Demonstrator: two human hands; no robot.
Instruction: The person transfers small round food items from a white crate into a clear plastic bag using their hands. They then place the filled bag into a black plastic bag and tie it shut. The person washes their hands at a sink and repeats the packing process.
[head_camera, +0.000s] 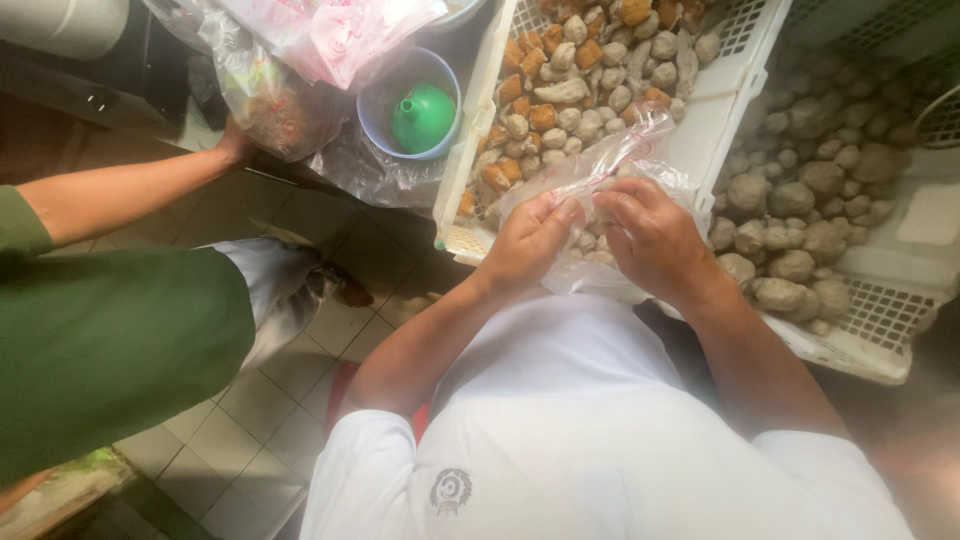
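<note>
My left hand (527, 243) and my right hand (655, 240) both grip a clear plastic bag (600, 165) of grey balls, fingers pinched at its neck. The bag rests against the front edge of a white slatted crate (470, 130) filled with tan and grey balls (580, 80). To the right sits a second white crate (880, 320) heaped with larger grey balls (810, 200). Both of my forearms come up from below, over my white shirt.
A co-worker in green at the left reaches a hand (235, 140) to a filled plastic bag (290, 110). A blue tub holding a green funnel (420, 115) stands left of the crate. More plastic bags (330, 30) lie above. Tiled floor (250, 400) lies below.
</note>
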